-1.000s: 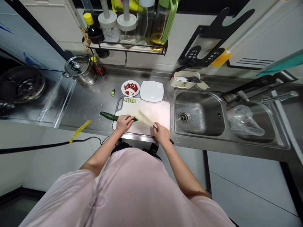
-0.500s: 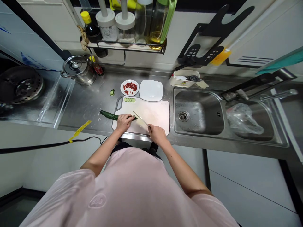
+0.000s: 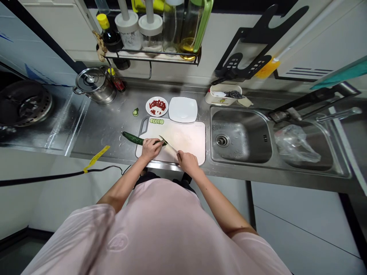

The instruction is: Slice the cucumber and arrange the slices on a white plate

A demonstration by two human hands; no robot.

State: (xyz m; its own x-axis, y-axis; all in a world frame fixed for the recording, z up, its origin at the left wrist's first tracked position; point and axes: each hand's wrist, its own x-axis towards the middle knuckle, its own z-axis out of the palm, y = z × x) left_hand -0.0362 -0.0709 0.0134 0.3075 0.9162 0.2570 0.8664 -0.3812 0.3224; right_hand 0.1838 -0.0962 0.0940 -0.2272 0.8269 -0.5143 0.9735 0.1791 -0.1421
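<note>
My left hand (image 3: 151, 149) is wrapped over a dark green cucumber (image 3: 132, 138), which lies slanting across the left edge of the white cutting board (image 3: 189, 141). In my right hand (image 3: 188, 162) is the handle of a knife (image 3: 169, 144). Its blade points up and left, at the cut end of the cucumber close to my left fingertips. Whether the edge is in the flesh or just beside it I cannot tell. A row of thin cucumber slices (image 3: 156, 121) rests along the board's far left part.
Behind the board stand a small plate of chopped red pieces (image 3: 157, 106) and a white square plate (image 3: 182, 109). A cucumber end (image 3: 135, 112) lies on the counter. To the right is a sink (image 3: 241, 135); a lidded steel pot (image 3: 94, 84) stands left. A condiment rack (image 3: 151, 57) overhangs the back.
The knife has shifted slightly left with my right hand, its blade now against the cucumber's cut end. The cucumber's far end has moved a little up and right; my left hand stays on it.
</note>
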